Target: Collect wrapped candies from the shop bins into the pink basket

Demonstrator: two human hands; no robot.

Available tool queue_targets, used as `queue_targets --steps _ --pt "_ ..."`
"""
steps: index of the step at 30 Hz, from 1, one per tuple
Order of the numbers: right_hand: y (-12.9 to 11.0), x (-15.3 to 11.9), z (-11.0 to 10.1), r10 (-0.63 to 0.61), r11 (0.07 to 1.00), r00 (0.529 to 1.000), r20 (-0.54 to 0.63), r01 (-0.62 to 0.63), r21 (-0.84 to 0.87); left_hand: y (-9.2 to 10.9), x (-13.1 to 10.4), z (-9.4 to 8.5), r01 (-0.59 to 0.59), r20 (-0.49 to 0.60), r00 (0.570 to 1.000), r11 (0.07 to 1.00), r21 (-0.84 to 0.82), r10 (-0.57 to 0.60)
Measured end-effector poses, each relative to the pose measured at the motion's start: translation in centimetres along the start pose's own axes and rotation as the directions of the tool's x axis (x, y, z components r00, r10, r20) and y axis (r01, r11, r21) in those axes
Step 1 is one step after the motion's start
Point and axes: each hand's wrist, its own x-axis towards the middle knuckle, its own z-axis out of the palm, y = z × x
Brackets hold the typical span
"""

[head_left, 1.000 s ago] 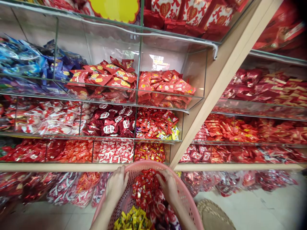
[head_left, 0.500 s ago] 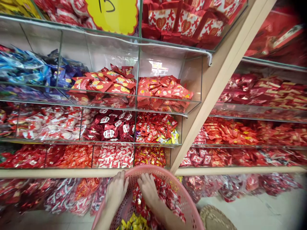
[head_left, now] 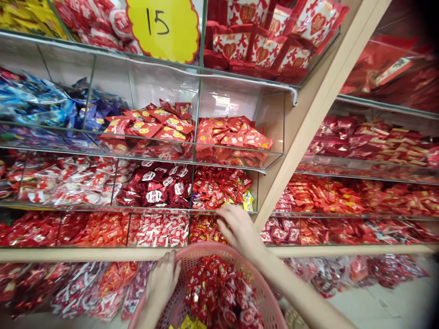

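Observation:
A pink plastic basket (head_left: pixel 265 289) with holes in its wall is at the bottom middle, against the shelf's front edge. My left hand (head_left: pixel 164 276) grips its rim on the left, fingers hooked over. Red-wrapped candies (head_left: pixel 217 285) fill much of the basket, and yellow-wrapped candies (head_left: pixel 188 322) show at its lower edge. Beyond the basket my right hand (head_left: pixel 242 230) reaches over the lowest shelf, its fingers bent and apart, with nothing visible in them. It is at the right of a bin of red and yellow candies (head_left: pixel 204 228), partly covering it.
Glass-fronted shelves of wrapped sweets rise ahead, with dark red packets (head_left: pixel 168 185) and blue packets (head_left: pixel 41 103). A yellow price sign (head_left: pixel 163 29) marked 15 hangs above. One slanting wooden post (head_left: pixel 308 123) divides the shelves. Bagged sweets (head_left: pixel 82 288) lie below the wooden ledge (head_left: pixel 68 254).
My right hand has left the candies inside the basket and moved up and right to the lowest shelf bin. The left hand still holds the rim.

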Motion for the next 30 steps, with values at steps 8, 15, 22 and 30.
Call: queue_targets --steps 8,15,22,30 --pt "3.7 7.9 -2.9 0.067 0.979 0.956 0.286 -0.007 -0.206 0.0 0.0 -0.1 -0.006 0.015 1.0 1.0 -0.01 0.006" --pt "4.1 11.5 -0.8 0.246 0.955 0.763 0.598 -0.087 -0.282 -0.2 0.0 0.4 0.013 0.016 1.0 1.0 -0.002 -0.013" --pt "4.5 11.4 0.8 0.197 0.937 0.825 0.529 0.0 -0.35 -0.2 0.0 0.4 0.014 0.021 1.0 1.0 -0.013 -0.014" --pt "5.3 11.1 -0.4 0.118 0.966 0.869 0.481 0.012 -0.259 -0.2 0.0 0.5 0.016 0.034 0.999 1.0 -0.024 -0.015"
